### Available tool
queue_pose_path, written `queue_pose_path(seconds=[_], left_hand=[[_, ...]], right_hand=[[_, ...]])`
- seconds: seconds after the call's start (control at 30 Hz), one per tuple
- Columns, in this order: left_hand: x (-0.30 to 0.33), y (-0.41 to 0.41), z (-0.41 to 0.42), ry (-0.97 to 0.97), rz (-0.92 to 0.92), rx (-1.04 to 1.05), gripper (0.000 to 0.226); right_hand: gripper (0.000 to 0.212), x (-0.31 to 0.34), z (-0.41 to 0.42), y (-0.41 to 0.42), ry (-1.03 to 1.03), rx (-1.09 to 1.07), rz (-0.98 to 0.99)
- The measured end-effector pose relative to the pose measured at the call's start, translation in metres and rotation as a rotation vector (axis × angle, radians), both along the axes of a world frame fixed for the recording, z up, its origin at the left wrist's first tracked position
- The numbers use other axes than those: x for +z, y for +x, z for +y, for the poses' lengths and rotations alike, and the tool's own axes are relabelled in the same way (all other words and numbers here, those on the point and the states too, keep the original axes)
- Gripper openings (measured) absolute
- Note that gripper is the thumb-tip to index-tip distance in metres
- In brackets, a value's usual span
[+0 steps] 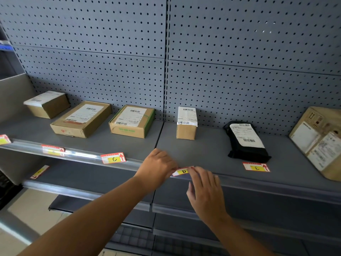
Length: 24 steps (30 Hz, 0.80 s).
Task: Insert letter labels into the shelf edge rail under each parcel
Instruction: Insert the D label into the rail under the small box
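A red-and-yellow label marked D (182, 171) sits at the shelf edge rail (83, 156), below a small upright cardboard parcel (186, 124). My left hand (156, 166) pinches its left end and my right hand (204, 187) touches its right end with the fingertips. The label marked C (113, 158) stands in the rail under a green-printed box (132, 121). The label marked E (256, 167) lies flat on the shelf in front of a black parcel bag (247, 141). Two more labels (53, 150) sit in the rail further left.
Two cardboard boxes (81, 119) rest at the left of the shelf and a large taped box (321, 141) leans at the far right. A grey pegboard wall (166, 61) rises behind. A lower shelf holds another label (39, 171).
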<state>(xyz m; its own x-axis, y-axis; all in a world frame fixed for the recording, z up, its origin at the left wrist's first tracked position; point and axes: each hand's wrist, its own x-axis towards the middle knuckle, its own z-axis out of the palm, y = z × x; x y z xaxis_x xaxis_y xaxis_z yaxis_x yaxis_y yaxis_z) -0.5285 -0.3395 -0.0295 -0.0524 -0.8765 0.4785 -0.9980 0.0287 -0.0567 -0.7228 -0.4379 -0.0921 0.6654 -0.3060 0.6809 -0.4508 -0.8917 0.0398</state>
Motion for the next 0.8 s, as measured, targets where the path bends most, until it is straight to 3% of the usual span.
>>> queue_pose_path(seconds=[0.33,0.6,0.8], left_hand=[[-0.005,-0.004,-0.001,0.007,-0.098,0.014,0.007],[-0.014,-0.003,0.007,0.004,-0.060,0.049,0.011],[-0.017,-0.003,0.009,-0.114,0.052,0.018,0.012]], right_hand=[[0.052,-0.004,-0.006,-0.006,0.003,-0.024,0.102],[0.056,-0.003,-0.007,-0.009,0.025,-0.004,0.138],[0.052,0.003,-0.008,-0.010,0.123,-0.002,0.112]])
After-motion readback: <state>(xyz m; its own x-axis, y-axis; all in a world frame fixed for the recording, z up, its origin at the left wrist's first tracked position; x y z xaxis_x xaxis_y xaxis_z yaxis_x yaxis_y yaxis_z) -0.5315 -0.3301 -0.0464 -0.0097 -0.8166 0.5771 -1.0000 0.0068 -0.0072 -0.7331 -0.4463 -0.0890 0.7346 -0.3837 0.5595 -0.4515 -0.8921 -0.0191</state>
